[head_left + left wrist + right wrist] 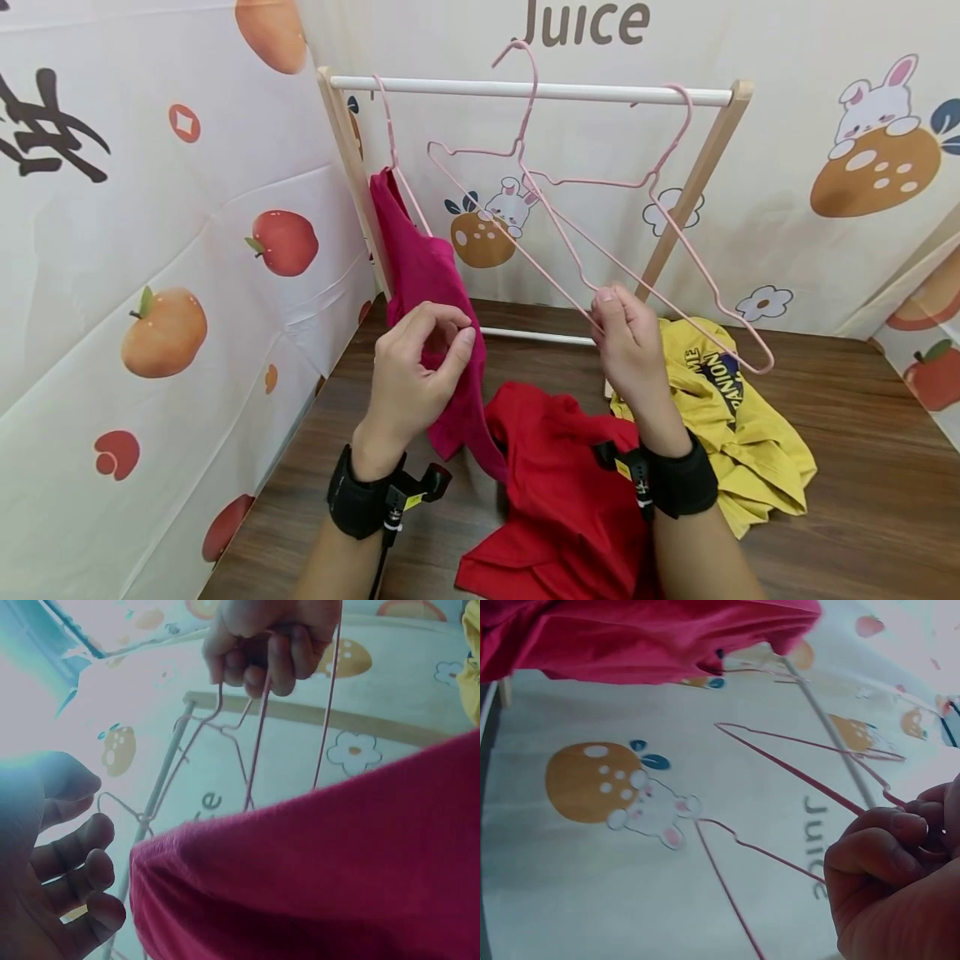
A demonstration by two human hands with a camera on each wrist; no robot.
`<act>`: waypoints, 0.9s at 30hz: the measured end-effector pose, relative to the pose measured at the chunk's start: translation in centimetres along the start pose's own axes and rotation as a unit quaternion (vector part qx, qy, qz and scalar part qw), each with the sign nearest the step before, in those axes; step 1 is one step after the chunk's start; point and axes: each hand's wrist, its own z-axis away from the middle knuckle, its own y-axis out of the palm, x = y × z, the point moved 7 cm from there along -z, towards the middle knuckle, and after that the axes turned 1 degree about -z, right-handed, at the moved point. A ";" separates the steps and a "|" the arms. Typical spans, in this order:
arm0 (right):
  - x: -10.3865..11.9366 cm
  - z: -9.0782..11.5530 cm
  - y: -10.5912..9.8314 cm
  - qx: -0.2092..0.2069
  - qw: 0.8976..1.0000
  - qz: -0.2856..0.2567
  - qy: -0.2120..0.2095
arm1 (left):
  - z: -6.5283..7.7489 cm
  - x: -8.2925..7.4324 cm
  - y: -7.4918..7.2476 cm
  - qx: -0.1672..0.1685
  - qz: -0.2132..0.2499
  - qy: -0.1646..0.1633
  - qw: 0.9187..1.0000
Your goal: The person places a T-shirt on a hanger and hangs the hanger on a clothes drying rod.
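My right hand grips one lower corner of a pink wire hanger; the hook of that hanger stands at the rail, tilted. In the right wrist view the fingers curl round the wire. My left hand holds nothing, its fingers loosely bent, beside a magenta garment that hangs from another hanger at the left end of the rack. The left wrist view shows this magenta cloth close by the left fingertips. A red garment lies on the table beneath both hands.
The rack's white rail runs between wooden posts. A third pink hanger hangs at its right end, above a crumpled yellow shirt on the wooden table. Printed cloth walls the left and back.
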 end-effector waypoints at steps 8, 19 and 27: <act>1.9 1.3 -3.0 0.016 0.997 -0.077 -0.025 | 0.6 -1.6 2.9 0.068 0.051 0.016 0.996; 3.4 2.0 -5.1 0.038 0.993 -0.096 -0.050 | 5.0 -0.9 12.7 0.354 -0.092 -0.016 0.931; 3.3 1.8 -6.2 0.044 0.994 -0.084 -0.060 | 9.1 4.6 16.6 0.497 -0.195 -0.135 0.835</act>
